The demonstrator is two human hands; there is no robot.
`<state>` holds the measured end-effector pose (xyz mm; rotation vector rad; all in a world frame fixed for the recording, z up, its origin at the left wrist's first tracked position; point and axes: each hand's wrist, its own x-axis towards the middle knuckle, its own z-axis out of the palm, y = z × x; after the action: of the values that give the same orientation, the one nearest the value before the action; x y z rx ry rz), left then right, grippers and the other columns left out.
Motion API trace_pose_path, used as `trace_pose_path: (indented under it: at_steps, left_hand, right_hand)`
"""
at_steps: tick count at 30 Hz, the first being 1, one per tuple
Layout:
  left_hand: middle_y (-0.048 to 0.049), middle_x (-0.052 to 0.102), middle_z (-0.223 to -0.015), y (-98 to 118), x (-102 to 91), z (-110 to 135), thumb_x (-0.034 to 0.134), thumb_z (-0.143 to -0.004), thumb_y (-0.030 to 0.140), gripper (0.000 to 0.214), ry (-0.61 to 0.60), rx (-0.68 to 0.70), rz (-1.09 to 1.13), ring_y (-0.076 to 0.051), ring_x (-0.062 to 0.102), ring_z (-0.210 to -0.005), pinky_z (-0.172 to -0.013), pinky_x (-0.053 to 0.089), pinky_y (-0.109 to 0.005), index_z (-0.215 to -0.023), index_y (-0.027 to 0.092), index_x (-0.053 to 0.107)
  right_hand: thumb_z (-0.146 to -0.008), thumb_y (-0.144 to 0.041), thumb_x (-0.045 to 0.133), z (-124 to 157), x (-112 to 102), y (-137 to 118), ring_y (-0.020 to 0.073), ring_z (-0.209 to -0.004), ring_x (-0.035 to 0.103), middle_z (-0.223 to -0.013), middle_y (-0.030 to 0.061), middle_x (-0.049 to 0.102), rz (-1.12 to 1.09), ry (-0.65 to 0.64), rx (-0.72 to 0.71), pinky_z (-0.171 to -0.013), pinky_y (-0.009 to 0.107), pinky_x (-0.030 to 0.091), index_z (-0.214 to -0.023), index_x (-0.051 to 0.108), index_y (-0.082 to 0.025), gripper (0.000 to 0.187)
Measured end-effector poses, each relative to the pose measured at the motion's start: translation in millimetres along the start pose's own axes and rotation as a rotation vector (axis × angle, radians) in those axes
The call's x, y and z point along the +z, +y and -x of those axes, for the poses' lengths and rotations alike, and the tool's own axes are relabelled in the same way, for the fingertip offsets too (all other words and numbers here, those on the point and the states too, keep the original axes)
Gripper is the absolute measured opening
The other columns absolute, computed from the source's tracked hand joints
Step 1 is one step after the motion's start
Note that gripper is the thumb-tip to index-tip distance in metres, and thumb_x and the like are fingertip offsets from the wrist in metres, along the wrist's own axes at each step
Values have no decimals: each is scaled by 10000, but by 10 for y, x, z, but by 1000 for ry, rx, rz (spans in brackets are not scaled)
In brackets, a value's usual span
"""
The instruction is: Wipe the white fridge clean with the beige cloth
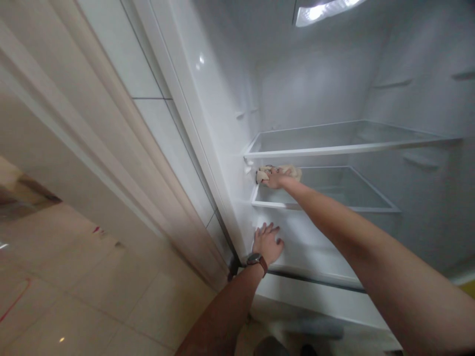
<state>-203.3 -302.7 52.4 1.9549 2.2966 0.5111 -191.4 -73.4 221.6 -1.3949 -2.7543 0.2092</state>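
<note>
A cream cloth (296,172) with dark print lies under my right hand (275,178), whose fingers press it onto the left part of the lower glass shelf (326,185). This shelf has a white frame and sits inside a white refrigerator (315,89). Lower down, my left hand (267,243) rests with fingers spread against the inside of the refrigerator near its left wall. It holds nothing, and a watch (256,259) with a brown strap is on that wrist.
Above the cloth runs an upper glass shelf (319,150) with a white front edge. A lit lamp (322,11) is at the top. On the left stand a tiled wall strip (148,113) and a beige door frame (122,163), beside a tiled floor (92,291).
</note>
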Motion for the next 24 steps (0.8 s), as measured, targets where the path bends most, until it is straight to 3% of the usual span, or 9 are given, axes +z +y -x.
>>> trace_pose_path:
  at_steps: [4, 10, 16, 20, 24]
  left_hand:
    - [5, 428, -1651, -1, 2, -5, 533, -949, 360, 545, -13, -20, -13, -275, 291, -1568, -1300, 210, -542, -1493, 322, 554]
    - [25, 411, -1661, 15, -23, -28, 532, -949, 346, 559, -36, -36, -41, -252, 294, -1569, -1302, 209, -520, -1508, 334, 541]
    - [24, 420, -1656, 17, -32, -29, 540, -945, 325, 558, -35, -37, -61, -252, 293, -1572, -1298, 219, -510, -1503, 331, 548]
    - [27, 426, -1651, -8, -6, -34, 542, -949, 324, 559, -33, -35, -69, -254, 312, -1565, -1294, 233, -516, -1508, 338, 544]
    - [21, 426, -1651, -30, 37, -48, 546, -955, 323, 553, -15, -50, -79, -234, 313, -1566, -1304, 215, -490, -1508, 337, 546]
  right_hand:
    - [-990, -651, 353, 232, -53, -15, 482, -1577, 85, -1735, 123, 161, 25, -67, -29, -1170, 818, 29, -1666, 274, -306, 764]
    - [-998, -603, 368, 647, -116, -84, 472, -1580, 97, -1737, 98, 181, 43, -74, -132, -1179, 812, 53, -1650, 321, -321, 712]
    - [-998, -584, 396, 828, -153, -104, 478, -1580, 99, -1741, 76, 183, 22, -89, -164, -1178, 810, 66, -1648, 316, -362, 691]
    - [-1008, -570, 372, 860, -163, 24, 443, -1574, 160, -1725, 80, 240, -15, -61, -171, -1196, 776, 125, -1639, 345, -338, 673]
    - [-1015, -589, 361, 889, -149, 316, 375, -1556, 246, -1702, 77, 304, -21, 7, -150, -1252, 639, 195, -1622, 385, -306, 670]
